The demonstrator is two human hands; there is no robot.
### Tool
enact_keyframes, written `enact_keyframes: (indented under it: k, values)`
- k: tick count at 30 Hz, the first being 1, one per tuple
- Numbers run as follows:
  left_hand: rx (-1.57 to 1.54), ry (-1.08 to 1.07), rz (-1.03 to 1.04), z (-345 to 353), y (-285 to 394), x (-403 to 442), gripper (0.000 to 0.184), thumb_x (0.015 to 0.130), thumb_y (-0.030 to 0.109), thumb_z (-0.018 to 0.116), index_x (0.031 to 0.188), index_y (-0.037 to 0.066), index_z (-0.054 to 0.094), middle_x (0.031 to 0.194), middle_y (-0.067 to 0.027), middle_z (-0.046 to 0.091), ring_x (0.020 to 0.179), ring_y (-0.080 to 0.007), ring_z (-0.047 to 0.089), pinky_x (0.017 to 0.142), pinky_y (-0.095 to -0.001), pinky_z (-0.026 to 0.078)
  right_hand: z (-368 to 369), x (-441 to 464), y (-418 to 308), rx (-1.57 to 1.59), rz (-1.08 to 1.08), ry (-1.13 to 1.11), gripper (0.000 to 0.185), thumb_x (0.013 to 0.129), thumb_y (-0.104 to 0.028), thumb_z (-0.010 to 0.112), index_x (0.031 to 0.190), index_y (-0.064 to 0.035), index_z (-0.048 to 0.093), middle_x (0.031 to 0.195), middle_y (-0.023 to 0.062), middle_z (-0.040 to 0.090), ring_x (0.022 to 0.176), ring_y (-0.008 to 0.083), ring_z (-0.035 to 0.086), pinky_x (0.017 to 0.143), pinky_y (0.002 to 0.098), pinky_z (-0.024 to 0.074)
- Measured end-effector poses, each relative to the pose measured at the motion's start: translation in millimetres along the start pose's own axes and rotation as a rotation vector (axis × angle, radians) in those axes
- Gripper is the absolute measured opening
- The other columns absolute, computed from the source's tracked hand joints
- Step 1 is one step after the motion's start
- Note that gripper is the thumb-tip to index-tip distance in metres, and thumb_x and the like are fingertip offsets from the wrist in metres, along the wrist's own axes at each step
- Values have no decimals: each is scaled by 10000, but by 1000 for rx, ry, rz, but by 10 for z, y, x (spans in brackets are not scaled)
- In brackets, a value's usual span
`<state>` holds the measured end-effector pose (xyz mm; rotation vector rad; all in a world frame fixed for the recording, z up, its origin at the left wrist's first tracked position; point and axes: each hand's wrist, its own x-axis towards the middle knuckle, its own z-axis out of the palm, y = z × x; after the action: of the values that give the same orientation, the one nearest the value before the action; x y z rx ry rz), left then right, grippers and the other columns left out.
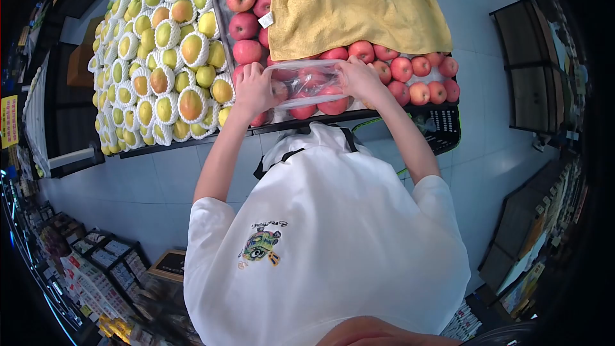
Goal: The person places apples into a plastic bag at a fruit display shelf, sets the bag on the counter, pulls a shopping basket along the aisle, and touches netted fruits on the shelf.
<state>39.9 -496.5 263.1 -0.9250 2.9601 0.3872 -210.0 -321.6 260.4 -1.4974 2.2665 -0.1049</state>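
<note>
A clear plastic bag (306,100) is stretched sideways between my two hands, its mouth spread, over the front rows of red apples (333,104). My left hand (254,90) grips the bag's left side with curled fingers. The bag's right side is held by my right hand (361,79), fingers closed on the film. Red apples show through the thin plastic; whether any lies inside the bag I cannot tell. A yellow cloth (355,9) with a white tag covers the apples just beyond my hands.
To the left, yellow-green pears (164,106) in white foam nets fill the stand beside the apples. A black basket (443,129) sits below the stand's right front corner. Dark shelving (528,64) stands across the tiled floor (477,99) on the right.
</note>
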Motion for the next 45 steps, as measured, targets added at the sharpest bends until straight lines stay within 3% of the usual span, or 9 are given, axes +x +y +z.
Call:
enact_keyframes:
  k: [6,11,15,18,23,26,35,37,45]
  values:
    - [-7,-34,-3,-16,-72,-76,727,716,424,825,1334,103,615,1244,-138,562,1242,-339,507,1090,-489,397,-34,20,-62,11,-41,30,547,821,-186,754,1346,-128,610,1214,143,641,1158,340,626,974,481,478]
    - [-39,-6,1,-193,-77,-119,793,679,409,867,1370,134,591,1297,-131,560,1278,-344,499,1116,-497,374,-239,-87,-60,570,-159,37,586,834,-102,730,1393,-42,564,1220,197,695,1141,389,651,989,402,501]
    - [20,-17,-27,-683,25,-68,832,647,395,891,1380,141,592,1333,-132,557,1297,-346,491,1116,-490,374,-504,-112,-130,480,-170,145,596,832,-143,753,1390,-49,570,1220,193,690,1154,367,653,1007,401,495]
    - [14,-1,18,-744,-70,128,823,651,434,880,1370,138,611,1312,-138,569,1290,-354,496,1104,-492,380,-609,-22,-44,254,-124,241,518,861,-87,610,1379,-100,590,1191,197,688,1143,381,651,967,465,519]
    - [-1,-179,13,-619,-66,334,808,656,509,856,1353,161,642,1303,-162,568,1290,-377,487,1096,-502,384,-884,-50,-216,34,-32,-106,652,801,-353,811,1407,-213,613,1156,170,720,1082,340,694,912,444,544]
    - [55,-217,23,-411,-26,281,812,681,527,870,1379,183,639,1333,-166,557,1293,-376,483,1105,-500,386,-656,-20,-16,71,-48,-100,632,800,-367,807,1398,-276,627,1136,167,729,1028,343,712,858,465,558]
    - [-176,-110,55,-504,-1,1,686,720,391,840,1329,130,658,1244,-215,586,1172,-409,550,1057,-471,446,-853,-269,-97,165,-163,-17,573,833,-249,732,1385,-173,598,1152,161,708,1099,345,678,880,464,547]
    - [-557,-115,87,-596,15,-49,634,768,343,836,1328,113,650,1230,-211,604,1110,-386,612,1019,-455,488,-841,-285,-149,118,-145,11,568,832,-209,729,1378,-142,588,1183,159,683,1093,349,672,877,464,543]
    - [-197,-13,19,-304,-42,-82,632,755,378,816,1287,72,662,1281,-189,619,1170,-392,575,1025,-462,485,-632,-134,-188,-2,-74,-65,590,828,-234,727,1388,-139,566,1231,149,622,1127,352,648,891,476,537]
